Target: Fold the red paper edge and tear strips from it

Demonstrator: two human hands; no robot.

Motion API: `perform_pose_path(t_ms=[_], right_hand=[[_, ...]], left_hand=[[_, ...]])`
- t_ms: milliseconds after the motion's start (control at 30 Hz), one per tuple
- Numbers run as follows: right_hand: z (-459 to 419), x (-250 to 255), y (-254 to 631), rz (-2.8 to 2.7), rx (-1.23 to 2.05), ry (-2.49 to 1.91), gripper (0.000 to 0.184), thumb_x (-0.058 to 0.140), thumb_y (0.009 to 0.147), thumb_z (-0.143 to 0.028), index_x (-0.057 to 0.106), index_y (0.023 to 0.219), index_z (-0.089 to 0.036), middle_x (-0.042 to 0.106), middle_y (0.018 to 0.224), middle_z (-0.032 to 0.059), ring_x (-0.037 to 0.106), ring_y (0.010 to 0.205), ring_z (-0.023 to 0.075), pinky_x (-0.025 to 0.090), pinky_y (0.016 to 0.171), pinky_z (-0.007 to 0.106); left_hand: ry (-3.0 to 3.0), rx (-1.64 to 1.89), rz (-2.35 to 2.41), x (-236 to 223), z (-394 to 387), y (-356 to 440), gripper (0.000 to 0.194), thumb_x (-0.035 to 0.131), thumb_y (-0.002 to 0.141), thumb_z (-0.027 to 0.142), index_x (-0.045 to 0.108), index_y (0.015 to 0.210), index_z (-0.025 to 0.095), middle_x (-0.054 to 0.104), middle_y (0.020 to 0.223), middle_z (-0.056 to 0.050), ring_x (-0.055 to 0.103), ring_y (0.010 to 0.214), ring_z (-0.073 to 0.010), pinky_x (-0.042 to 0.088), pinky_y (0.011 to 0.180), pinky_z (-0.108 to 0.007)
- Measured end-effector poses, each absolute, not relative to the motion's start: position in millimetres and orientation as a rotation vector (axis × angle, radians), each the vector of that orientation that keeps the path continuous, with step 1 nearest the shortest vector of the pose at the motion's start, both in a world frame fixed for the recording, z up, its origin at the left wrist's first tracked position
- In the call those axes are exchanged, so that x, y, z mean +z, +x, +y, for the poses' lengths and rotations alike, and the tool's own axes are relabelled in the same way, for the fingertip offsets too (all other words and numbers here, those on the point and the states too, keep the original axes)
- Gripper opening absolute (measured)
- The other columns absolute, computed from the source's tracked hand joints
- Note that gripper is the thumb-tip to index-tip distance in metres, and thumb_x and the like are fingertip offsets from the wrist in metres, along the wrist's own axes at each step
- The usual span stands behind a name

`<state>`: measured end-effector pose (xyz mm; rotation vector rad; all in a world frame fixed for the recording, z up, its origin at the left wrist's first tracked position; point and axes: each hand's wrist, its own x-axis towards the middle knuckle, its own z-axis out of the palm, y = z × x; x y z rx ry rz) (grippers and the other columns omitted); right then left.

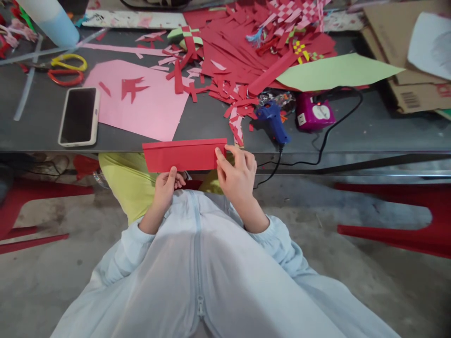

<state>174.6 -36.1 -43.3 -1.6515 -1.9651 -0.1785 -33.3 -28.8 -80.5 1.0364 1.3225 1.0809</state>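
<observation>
A folded sheet of red paper point(179, 157) is held level at the table's near edge, with a narrow folded strip along its top. My left hand point(166, 188) pinches its lower edge, thumb on the front and fingers curled behind. At the paper's right end, my right hand point(237, 171) grips it, with thumb and fingertips pressed near the folded corner. Just beyond the paper lies a pink sheet point(141, 110) with a cut red scrap point(134, 88) on it.
A phone point(79, 116) and scissors point(68, 69) lie left on the table. A blue glue gun point(273, 122), its cord trailing over the edge, is beside a purple box point(313, 112). Red paper strips point(232, 51) heap at the back; cardboard point(405, 89) is far right. Red stools point(394, 232) flank me.
</observation>
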Motion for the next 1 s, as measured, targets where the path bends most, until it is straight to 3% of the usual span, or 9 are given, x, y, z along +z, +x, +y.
perform_pose_path(t_ms=[200,400,533,700,833,933,1000], right_hand=[[-25,-11,170,-1.894,-0.081,-1.515,0.029,0.050,0.099,-0.023,0.073,0.117,-0.023,0.069,0.120,0.0113,0.055,0.106,0.0255,0.045,0.097,0.044],[-11,16,145,-2.020,0.040,-1.454,0.027,0.054,0.100,-0.035,0.075,0.113,-0.023,0.076,0.104,0.0054,0.058,0.103,0.0246,0.040,0.091,0.041],[-9,25,134,-2.075,0.202,-1.369,0.022,0.058,0.098,-0.035,0.075,0.094,-0.022,0.077,0.092,0.0037,0.060,0.097,0.0231,0.038,0.086,0.038],[-9,25,146,-2.050,0.413,-1.420,0.017,0.064,0.094,-0.026,0.073,0.081,-0.021,0.076,0.080,0.0022,0.061,0.085,0.0215,0.037,0.081,0.037],[-10,19,158,-2.032,0.540,-1.440,0.015,0.070,0.089,-0.022,0.073,0.074,-0.023,0.077,0.078,0.0014,0.062,0.081,0.0206,0.039,0.081,0.037],[-12,12,161,-2.033,0.609,-1.433,0.015,0.071,0.087,-0.021,0.073,0.071,-0.023,0.077,0.077,0.0009,0.064,0.082,0.0202,0.039,0.083,0.037],[-14,8,161,-2.035,0.654,-1.424,0.015,0.071,0.087,-0.022,0.073,0.071,-0.023,0.077,0.077,0.0010,0.064,0.083,0.0199,0.040,0.084,0.037]], left_hand=[[1.101,1.047,1.341,-77,-33,-38,0.068,0.054,0.082,0.081,0.065,0.054,0.019,0.062,0.055,-0.004,0.050,0.051,-0.0107,0.042,0.052,-0.025],[1.212,0.980,1.310,-63,-39,-34,0.067,0.054,0.082,0.080,0.066,0.056,0.019,0.064,0.056,-0.003,0.053,0.053,-0.0122,0.046,0.057,-0.026],[1.273,0.927,1.241,-56,-44,-33,0.064,0.058,0.081,0.077,0.068,0.059,0.018,0.067,0.059,-0.004,0.059,0.058,-0.0137,0.050,0.062,-0.026],[1.290,0.950,1.183,-59,-45,-49,0.055,0.079,0.066,0.071,0.076,0.082,0.019,0.077,0.080,-0.007,0.069,0.072,-0.0193,0.056,0.069,-0.030],[1.256,1.111,1.233,-52,-33,-66,0.068,0.065,0.072,0.081,0.075,0.102,0.020,0.078,0.101,-0.012,0.072,0.088,-0.0222,0.059,0.077,-0.033],[1.305,1.128,1.283,-36,-24,-69,0.046,0.079,0.072,0.060,0.078,0.095,0.021,0.079,0.098,-0.010,0.072,0.086,-0.0207,0.058,0.076,-0.031],[1.376,1.095,1.306,-23,-21,-66,0.030,0.083,0.071,0.047,0.079,0.087,0.022,0.078,0.086,-0.006,0.070,0.074,-0.0176,0.056,0.067,-0.028]])
